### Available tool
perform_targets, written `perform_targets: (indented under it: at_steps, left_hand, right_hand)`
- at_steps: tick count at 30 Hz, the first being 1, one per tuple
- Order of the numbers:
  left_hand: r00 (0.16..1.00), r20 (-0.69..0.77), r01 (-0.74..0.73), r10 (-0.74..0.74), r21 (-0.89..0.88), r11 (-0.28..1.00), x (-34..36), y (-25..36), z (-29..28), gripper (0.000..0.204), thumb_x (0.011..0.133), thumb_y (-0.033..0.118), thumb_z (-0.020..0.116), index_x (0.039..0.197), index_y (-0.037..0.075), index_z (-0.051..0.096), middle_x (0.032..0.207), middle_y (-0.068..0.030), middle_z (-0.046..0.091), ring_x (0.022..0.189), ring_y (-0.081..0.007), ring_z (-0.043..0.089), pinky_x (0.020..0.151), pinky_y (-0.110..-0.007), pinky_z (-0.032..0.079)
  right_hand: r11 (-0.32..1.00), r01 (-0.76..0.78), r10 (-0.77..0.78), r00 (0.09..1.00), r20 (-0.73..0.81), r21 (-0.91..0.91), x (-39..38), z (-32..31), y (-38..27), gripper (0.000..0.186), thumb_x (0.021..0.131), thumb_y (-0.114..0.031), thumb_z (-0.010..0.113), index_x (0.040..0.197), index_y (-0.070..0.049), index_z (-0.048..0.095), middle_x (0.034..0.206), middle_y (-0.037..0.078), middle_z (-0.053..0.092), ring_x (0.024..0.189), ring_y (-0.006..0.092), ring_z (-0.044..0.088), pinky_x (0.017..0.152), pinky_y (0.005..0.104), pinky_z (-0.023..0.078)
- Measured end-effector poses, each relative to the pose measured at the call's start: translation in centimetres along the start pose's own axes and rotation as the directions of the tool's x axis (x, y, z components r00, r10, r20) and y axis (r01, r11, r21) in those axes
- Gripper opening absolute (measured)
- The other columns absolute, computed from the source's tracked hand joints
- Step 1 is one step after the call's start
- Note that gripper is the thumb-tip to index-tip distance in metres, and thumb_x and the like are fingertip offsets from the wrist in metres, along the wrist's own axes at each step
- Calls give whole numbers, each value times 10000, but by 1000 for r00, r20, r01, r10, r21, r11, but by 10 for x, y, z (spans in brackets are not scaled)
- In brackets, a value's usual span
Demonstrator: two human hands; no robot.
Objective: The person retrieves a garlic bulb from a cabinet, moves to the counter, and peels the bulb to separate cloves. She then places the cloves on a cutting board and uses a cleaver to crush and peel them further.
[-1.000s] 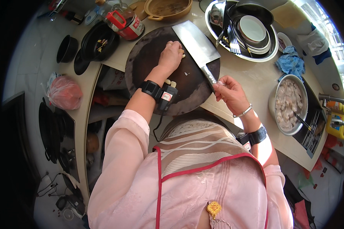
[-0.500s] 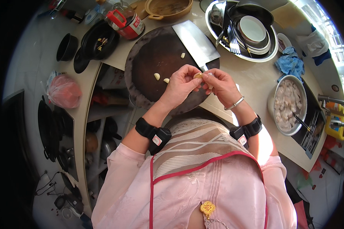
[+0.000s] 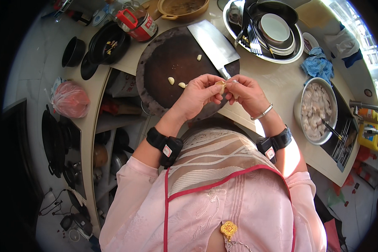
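Note:
My left hand (image 3: 200,93) pinches a garlic clove (image 3: 221,86) with pale, papery skin on it. Fingertips of my right hand (image 3: 246,93) close on the same clove from the other side, with whitish skin hanging below them. Both hands are above the near right edge of a round, dark chopping board (image 3: 155,63). Three peeled pieces of garlic (image 3: 171,80) lie apart on the board. Just beyond my fingers, a cleaver (image 3: 214,45) rests flat on the right of the board, its handle pointing toward me and partly hidden by my hands.
Right of the board stands a metal basin (image 3: 296,59) of bowls and utensils. A bowl of pale meat pieces in liquid (image 3: 317,111) sits beside the sink, near a blue cloth (image 3: 318,65). At left are a red-capped jar (image 3: 145,29), a black pan (image 3: 103,52) and a tied bag (image 3: 71,100).
My hands have drawn slightly apart around the clove, and more of its loosened skin shows between my fingers. The garlic pieces and cleaver stay in place on the board.

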State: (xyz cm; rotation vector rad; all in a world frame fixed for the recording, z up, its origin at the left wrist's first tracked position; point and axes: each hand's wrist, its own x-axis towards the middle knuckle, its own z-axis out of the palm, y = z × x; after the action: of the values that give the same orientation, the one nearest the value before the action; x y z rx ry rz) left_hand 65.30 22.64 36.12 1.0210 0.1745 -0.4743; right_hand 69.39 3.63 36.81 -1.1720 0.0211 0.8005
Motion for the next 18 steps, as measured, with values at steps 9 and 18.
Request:
perform_targets:
  at_steps: [9, 18]
  left_hand:
    - [999, -4, -54, 54, -77, 996, -7, -8, 0, 229, 943, 130, 575, 1142, 19, 559, 926, -42, 634, 745, -100, 621, 693, -232, 528]
    - [973, -156, -145, 168, 149, 978, -10, -16, 15, 242, 942, 143, 577, 1140, 4, 562, 972, -69, 652, 824, -131, 647, 739, -252, 540]
  right_hand:
    - [997, -17, 15, 1000, 25, 71, -8, 0, 2, 153, 891, -140, 607, 951, -1, 629, 849, 60, 658, 710, 109, 615, 601, 241, 500]
    - [969, 138, -142, 990, -9, -206, -5, 8, 8, 154, 875, -138, 614, 929, 6, 625, 784, 43, 650, 647, 89, 598, 549, 223, 490]
